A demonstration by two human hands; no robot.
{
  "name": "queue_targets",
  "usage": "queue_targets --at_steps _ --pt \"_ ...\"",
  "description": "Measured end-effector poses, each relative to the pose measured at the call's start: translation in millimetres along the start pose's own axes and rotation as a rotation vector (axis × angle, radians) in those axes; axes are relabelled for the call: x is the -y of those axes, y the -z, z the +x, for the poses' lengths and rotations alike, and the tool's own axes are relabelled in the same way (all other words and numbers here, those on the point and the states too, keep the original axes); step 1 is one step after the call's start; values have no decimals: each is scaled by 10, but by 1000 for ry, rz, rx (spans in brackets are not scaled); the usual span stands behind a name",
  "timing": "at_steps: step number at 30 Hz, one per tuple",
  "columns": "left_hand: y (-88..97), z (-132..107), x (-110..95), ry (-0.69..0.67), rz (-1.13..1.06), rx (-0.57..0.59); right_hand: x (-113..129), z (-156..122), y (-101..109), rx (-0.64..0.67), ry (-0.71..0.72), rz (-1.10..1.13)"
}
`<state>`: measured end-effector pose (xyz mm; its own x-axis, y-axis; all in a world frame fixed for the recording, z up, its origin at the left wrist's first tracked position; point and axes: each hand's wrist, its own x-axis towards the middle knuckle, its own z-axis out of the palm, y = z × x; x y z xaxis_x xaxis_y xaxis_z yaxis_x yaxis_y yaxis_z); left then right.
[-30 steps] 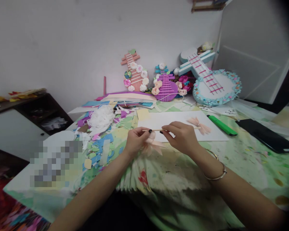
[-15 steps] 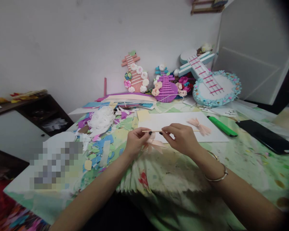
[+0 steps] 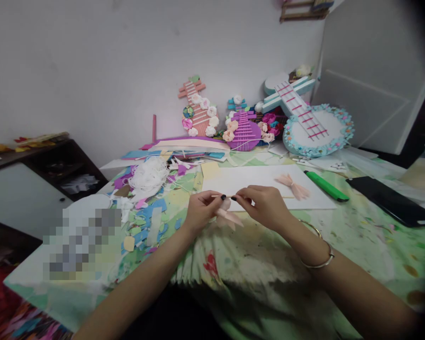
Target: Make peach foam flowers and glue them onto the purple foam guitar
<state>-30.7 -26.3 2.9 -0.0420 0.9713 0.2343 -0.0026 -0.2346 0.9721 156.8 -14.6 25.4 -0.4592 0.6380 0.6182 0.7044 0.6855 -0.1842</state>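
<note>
Stick (image 3: 216, 196) matt, wooden-looking; bangle (image 3: 318, 266) shiny metal.

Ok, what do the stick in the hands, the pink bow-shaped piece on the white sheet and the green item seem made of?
Stick: probably matt wood or bamboo, going by its pale tan colour.
Pink bow-shaped piece: likely thin matt paper, perhaps fabric; it pinches in the middle and fans out in creases.
Green item: probably smooth plastic, from its bright, even colour; gloss unclear.

The left-hand grip (image 3: 202, 210) and the right-hand grip (image 3: 265, 205) have moved closer together on the thin, straight, wood-coloured stick (image 3: 228, 196), and the pale-peach pleated paper piece (image 3: 229, 217) has shifted slightly rightward.
</note>
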Motion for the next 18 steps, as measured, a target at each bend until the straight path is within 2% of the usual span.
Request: queue_targets --at_steps 6,18 --pt "-9 -2 -25 21 17 -14 -3 6 0 26 -8 -28" --pt "-16 -1 -31 26 -50 24 -22 -7 -24 -83 -4 20"
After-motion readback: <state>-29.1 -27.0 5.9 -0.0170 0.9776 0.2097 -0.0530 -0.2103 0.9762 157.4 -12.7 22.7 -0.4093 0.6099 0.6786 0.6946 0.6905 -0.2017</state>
